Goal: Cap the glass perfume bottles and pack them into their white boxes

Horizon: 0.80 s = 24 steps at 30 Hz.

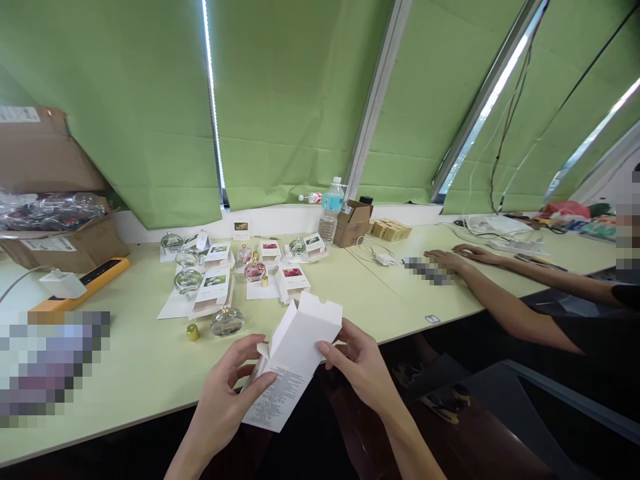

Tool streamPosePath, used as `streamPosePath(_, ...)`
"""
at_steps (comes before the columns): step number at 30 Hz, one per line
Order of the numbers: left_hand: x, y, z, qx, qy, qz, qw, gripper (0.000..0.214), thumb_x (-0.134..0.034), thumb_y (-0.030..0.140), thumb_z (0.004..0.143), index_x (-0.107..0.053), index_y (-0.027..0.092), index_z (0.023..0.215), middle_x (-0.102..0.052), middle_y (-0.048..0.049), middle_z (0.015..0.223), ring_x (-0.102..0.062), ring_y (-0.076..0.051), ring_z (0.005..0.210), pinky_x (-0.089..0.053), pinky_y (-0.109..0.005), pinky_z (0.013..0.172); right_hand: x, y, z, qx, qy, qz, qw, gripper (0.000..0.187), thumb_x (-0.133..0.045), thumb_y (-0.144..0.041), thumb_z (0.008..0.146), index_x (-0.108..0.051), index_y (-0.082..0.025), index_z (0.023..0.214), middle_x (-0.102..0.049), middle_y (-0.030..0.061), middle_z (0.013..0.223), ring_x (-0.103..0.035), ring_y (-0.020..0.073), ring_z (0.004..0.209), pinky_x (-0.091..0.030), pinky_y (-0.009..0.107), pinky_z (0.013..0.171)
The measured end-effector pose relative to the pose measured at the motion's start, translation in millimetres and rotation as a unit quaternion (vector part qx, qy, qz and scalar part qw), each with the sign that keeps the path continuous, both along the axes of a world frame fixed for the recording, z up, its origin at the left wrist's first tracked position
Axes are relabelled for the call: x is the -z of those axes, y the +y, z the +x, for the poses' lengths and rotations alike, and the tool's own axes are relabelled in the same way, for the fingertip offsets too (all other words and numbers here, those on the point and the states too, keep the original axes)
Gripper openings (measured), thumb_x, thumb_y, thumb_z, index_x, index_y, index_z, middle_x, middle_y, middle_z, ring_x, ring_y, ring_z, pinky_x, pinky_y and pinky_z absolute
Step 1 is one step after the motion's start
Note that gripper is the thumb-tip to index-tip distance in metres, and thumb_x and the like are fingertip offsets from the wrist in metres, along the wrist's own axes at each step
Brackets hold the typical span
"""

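A small white carton (293, 363) with printed text on one face is held over the near edge of the pale green table (140, 373). Its top flaps stand open. My left hand (227, 393) grips the carton's lower left side, thumb across the printed face. My right hand (357, 363) pinches its right edge with the fingertips. Just beyond the carton on the table stand a round glass bottle (227, 321) and a loose gold cap (193, 331).
Several glass bottles and small picture boxes (215, 283) lie on white sheets mid-table. A water bottle (330, 210), small cardboard boxes (353, 223), a large carton (55, 200) and an orange power strip (87, 280) are around. Another person's arms (500, 287) rest on the table at right.
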<state>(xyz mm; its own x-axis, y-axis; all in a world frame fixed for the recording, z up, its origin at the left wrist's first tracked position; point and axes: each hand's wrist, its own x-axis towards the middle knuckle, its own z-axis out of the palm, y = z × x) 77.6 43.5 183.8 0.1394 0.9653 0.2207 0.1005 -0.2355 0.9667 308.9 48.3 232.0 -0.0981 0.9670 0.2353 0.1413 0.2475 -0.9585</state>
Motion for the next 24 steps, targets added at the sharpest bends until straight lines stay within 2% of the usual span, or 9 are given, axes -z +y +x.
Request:
streamPosePath(8, 8.2, -6, 6, 0.026, -0.084, -0.035, 0.996, 0.039, -0.067, 0.032, 0.082, -0.05, 0.028, 0.117, -0.066, -0.0041, 0.112, -0.065, -0.021, 0.097, -0.053, -0.035, 0.085, 1.6, -3, -6, 0.011, 0.001, 0.008, 1.0, 0.031, -0.064, -0.037, 0.085, -0.062, -0.021, 0.112, -0.062, 0.0031, 0.089, -0.053, 0.0128, 0.066, -0.05, 0.025, 0.056)
streamPosePath(12, 5.3, -9, 10, 0.001, -0.102, -0.024, 0.994, 0.035, -0.068, 0.034, 0.08, -0.052, 0.026, 0.111, -0.067, -0.0039, 0.108, -0.066, -0.021, 0.096, -0.054, -0.033, 0.082, 3.7, -7, -11, 0.028, 0.005, 0.042, 0.999, 0.042, -0.065, -0.033, 0.085, -0.054, -0.025, 0.125, -0.062, 0.0043, 0.102, -0.054, 0.0135, 0.069, -0.052, 0.026, 0.057)
streamPosePath(15, 0.9, -10, 12, -0.031, -0.091, -0.011, 0.995, 0.035, -0.07, 0.035, 0.078, -0.053, 0.025, 0.107, -0.069, -0.0041, 0.106, -0.067, -0.021, 0.092, -0.055, -0.032, 0.078, 3.6, -12, -13, 0.039, -0.01, 0.074, 0.996, 0.039, -0.064, -0.031, 0.085, -0.056, -0.026, 0.123, -0.063, 0.0052, 0.106, -0.057, 0.0149, 0.071, -0.055, 0.029, 0.06)
streamPosePath(20, 2.5, -10, 9, -0.05, -0.078, 0.02, 0.995, 0.035, -0.069, 0.031, 0.079, -0.052, 0.026, 0.109, -0.069, -0.0038, 0.108, -0.065, -0.022, 0.1, -0.053, -0.033, 0.085, -1.5, -25, -16, 0.06, -0.054, 0.165, 0.983, 0.035, -0.064, -0.024, 0.085, -0.06, -0.027, 0.12, -0.064, 0.0069, 0.112, -0.061, 0.0228, 0.092, -0.056, 0.034, 0.073)
streamPosePath(24, 9.4, -5, 3, -0.075, -0.051, 0.061, 0.994, 0.035, -0.07, 0.027, 0.079, -0.052, 0.027, 0.11, -0.066, -0.0045, 0.113, -0.061, -0.024, 0.11, -0.051, -0.036, 0.09, -7.3, -32, -17, 0.053, -0.084, 0.193, 0.976, 0.032, -0.063, -0.019, 0.085, -0.061, -0.028, 0.117, -0.063, 0.0067, 0.117, -0.06, 0.0258, 0.106, -0.055, 0.034, 0.08)
